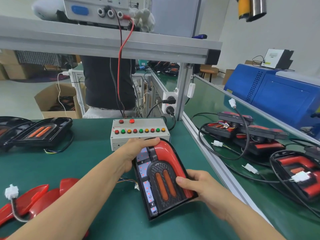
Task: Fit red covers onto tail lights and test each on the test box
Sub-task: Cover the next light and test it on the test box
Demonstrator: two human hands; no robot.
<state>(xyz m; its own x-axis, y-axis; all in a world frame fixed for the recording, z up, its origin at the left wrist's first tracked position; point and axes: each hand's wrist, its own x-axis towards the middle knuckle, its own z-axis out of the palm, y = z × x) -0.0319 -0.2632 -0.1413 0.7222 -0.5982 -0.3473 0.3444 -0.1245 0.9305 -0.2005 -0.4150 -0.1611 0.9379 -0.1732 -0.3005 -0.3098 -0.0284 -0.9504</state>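
we hold one tail light, red cover on, both hands clamped: left hand far end, right hand near end; test box just beyond.

Green-matted surface fills lower view. Aluminium shelf spans 12 o'clock, power supply unit on top. Blue machine cabinet at 3 o'clock. Open cardboard box on pale floor at 9 o'clock. White wall at 2 o'clock. Even indoor light.
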